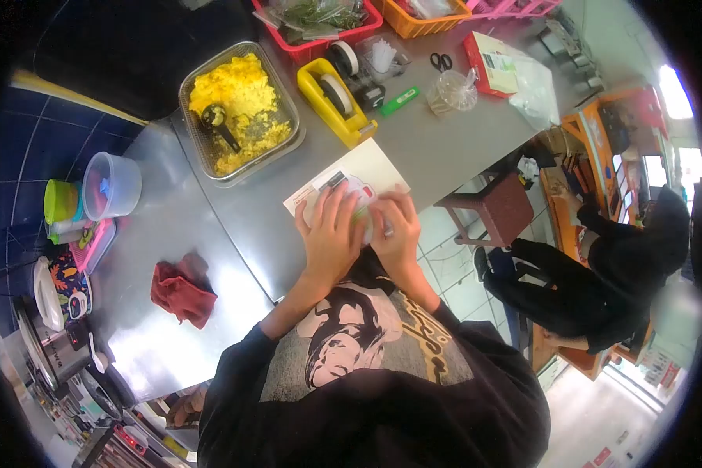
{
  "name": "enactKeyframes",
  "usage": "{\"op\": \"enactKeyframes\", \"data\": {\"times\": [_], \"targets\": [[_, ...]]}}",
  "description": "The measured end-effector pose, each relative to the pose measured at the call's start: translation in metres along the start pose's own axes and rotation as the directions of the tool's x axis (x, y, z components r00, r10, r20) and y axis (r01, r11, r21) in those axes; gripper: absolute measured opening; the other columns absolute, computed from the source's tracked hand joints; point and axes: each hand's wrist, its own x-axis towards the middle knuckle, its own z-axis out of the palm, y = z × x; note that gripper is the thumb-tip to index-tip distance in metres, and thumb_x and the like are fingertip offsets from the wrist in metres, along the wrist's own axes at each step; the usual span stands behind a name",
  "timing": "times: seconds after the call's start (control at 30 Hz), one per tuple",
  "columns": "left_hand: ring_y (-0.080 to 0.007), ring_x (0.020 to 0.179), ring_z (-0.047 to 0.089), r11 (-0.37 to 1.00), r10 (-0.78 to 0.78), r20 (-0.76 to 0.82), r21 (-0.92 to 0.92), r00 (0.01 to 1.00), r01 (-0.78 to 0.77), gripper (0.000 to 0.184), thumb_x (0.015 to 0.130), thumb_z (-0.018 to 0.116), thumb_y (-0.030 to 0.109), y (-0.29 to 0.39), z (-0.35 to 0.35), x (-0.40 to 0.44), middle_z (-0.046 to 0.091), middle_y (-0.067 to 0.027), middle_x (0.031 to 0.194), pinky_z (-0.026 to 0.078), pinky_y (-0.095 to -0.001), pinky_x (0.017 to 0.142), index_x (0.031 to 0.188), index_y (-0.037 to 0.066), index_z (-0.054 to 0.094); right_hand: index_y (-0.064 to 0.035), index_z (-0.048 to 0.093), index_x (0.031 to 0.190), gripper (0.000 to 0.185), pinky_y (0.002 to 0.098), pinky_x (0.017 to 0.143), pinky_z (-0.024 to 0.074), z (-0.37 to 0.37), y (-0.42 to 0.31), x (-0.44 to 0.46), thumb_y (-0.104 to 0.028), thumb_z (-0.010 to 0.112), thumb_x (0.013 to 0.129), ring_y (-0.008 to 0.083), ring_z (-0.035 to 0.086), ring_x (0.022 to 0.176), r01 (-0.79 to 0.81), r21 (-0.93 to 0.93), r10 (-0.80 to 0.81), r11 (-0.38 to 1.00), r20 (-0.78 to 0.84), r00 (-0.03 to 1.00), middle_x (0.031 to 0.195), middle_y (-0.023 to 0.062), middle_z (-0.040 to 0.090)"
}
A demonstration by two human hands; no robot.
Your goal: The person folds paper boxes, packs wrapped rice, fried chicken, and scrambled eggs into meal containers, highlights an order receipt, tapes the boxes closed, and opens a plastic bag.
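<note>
A white printed box or packet (378, 167) lies at the near edge of the steel table, in front of my body. Over its left part rests my left hand (331, 232), fingers spread on the surface. My right hand (396, 231) is at its near right side, with fingers bent and pressed together at a small pale item or flap too hidden to name. Just beyond the box stands a yellow tape dispenser (339, 105). To the left is a metal tray (292, 146) of crumbled yellow food with a black scoop (221, 127) in it.
A dark red cloth (183, 290) lies on the steel table (164, 195) at left, near a clear tub (113, 186). Scissors (441, 62), a tied bag (452, 92) and baskets are at the back. A person in black (600, 281) is at right, beyond a brown stool (498, 209).
</note>
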Motion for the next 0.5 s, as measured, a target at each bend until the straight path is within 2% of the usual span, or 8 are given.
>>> {"op": "enactKeyframes", "data": {"times": [0.07,0.1,0.17,0.3,0.37,0.4,0.47,0.5], "targets": [[-0.0231,0.121,0.044,1.000,0.012,0.012,0.009,1.000,-0.012,0.039,0.083,0.061,0.026,-0.001,-0.001,0.004,0.050,-0.0043,0.129,0.016,-0.0514,0.105,0.119,0.011,0.054,-0.0025,0.061,0.087,0.017,0.0325,0.058,0.0503,-0.012,-0.010,-0.001,0.006,0.063,0.072,0.0266,0.061,0.076,-0.172,0.048,0.169,0.984,0.064,0.984,0.089,0.0130,0.057],[-0.0221,0.122,0.044,1.000,0.023,0.027,0.020,0.999,-0.023,0.040,0.083,0.061,0.026,-0.003,-0.002,0.005,0.051,-0.0044,0.129,0.015,-0.0519,0.105,0.120,0.011,0.054,-0.0025,0.061,0.087,0.017,0.0325,0.058,0.0503,-0.018,-0.005,0.002,0.006,0.063,0.072,0.0266,0.061,0.076,-0.175,0.049,0.171,0.983,0.068,0.983,0.089,0.0130,0.057],[-0.0214,0.123,0.045,1.000,0.020,0.044,0.016,0.999,-0.021,0.044,0.082,0.062,0.025,-0.006,-0.004,0.009,0.051,-0.0045,0.129,0.014,-0.0520,0.105,0.122,0.011,0.052,-0.0044,0.063,0.091,0.021,0.0303,0.056,0.0497,-0.037,0.014,0.018,0.003,0.066,0.071,0.0223,0.061,0.074,-0.070,-0.152,0.086,0.986,0.102,0.991,0.089,0.0112,0.058],[-0.0214,0.119,0.048,1.000,-0.001,0.027,-0.027,1.000,0.002,0.057,0.080,0.066,0.025,-0.005,0.002,0.015,0.051,-0.0059,0.129,0.014,-0.0523,0.105,0.128,0.007,0.043,-0.0048,0.063,0.101,0.022,0.0273,0.059,0.0490,-0.010,0.079,0.090,-0.016,0.065,0.083,0.0150,0.060,0.074,-0.334,0.096,0.328,0.938,0.071,0.942,0.096,0.0077,0.063],[-0.0219,0.120,0.047,0.996,-0.040,0.002,-0.079,0.999,0.040,0.062,0.079,0.066,0.025,0.000,0.006,0.021,0.051,-0.0079,0.128,0.013,-0.0546,0.104,0.131,0.005,0.039,-0.0064,0.063,0.103,0.026,0.0275,0.060,0.0488,0.018,0.102,0.123,-0.028,0.061,0.088,0.0133,0.060,0.076,-0.585,0.327,0.500,0.742,0.311,0.808,0.093,0.0053,0.065],[-0.0224,0.120,0.047,0.989,-0.078,-0.015,-0.130,0.997,0.075,0.067,0.079,0.066,0.025,0.002,0.007,0.023,0.050,-0.0100,0.128,0.013,-0.0568,0.104,0.134,0.004,0.034,-0.0064,0.063,0.103,0.026,0.0275,0.060,0.0488,0.026,0.101,0.134,-0.028,0.061,0.088,0.0133,0.060,0.076,-0.583,0.328,0.496,0.743,0.314,0.809,0.093,0.0053,0.065],[-0.0228,0.120,0.047,0.987,-0.089,-0.027,-0.137,0.996,0.085,0.070,0.078,0.066,0.026,0.001,0.008,0.024,0.050,-0.0108,0.128,0.013,-0.0567,0.104,0.135,0.003,0.031,-0.0059,0.064,0.105,0.030,0.0278,0.063,0.0493,0.038,0.094,0.154,-0.031,0.060,0.089,0.0139,0.060,0.083,-0.742,0.178,0.544,0.646,0.575,0.611,0.096,0.0055,0.064],[-0.0231,0.120,0.047,0.985,-0.098,-0.031,-0.148,0.995,0.092,0.073,0.078,0.067,0.026,0.001,0.009,0.022,0.049,-0.0116,0.129,0.013,-0.0566,0.104,0.136,0.002,0.029,-0.0059,0.064,0.105,0.030,0.0278,0.063,0.0493,0.040,0.094,0.158,-0.031,0.060,0.089,0.0139,0.060,0.083,-0.743,0.176,0.543,0.645,0.579,0.608,0.096,0.0055,0.064]]}}
